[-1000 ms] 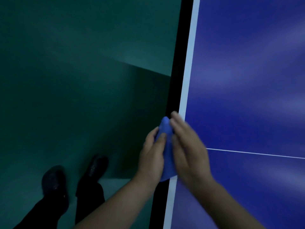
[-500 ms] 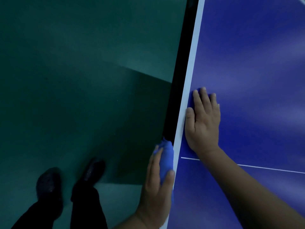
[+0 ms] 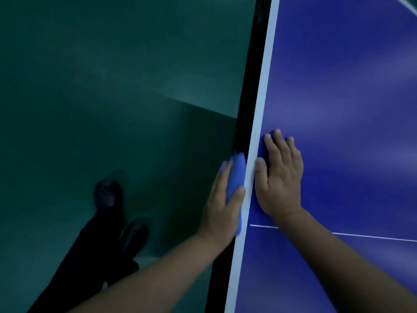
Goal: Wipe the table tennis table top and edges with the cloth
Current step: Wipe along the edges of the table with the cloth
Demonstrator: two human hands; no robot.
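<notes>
Blue cloth point(image 3: 235, 177) sits bunched against the side edge of the table point(image 3: 338, 86), on the outer face just below the white border line point(image 3: 261, 98). The left hand point(image 3: 222, 208) grips it: the thumb presses the cloth from the table side near the border, and the fingers wrap round its far side, their tips showing at the upper end of the bundle. The cloth's lower end pokes out under the palm near the wrist.

The right hand point(image 3: 279, 177) lies flat on the blue top just inside the border, fingers straight and close together, thumb along the white line. It holds nothing. It rests just beside the left hand, with only the border between them.

A thin white line point(image 3: 372, 237) crosses the top just behind the right wrist. The table's dark edge band point(image 3: 246, 86) runs alongside the border, and the cloth appears to touch it, though blur and dim light make the contact hard to confirm.

Off the table's edge, the green floor point(image 3: 101, 75) shows 2 dark shoes point(image 3: 108, 193) and dark trouser legs point(image 3: 90, 256) at the lower left.
</notes>
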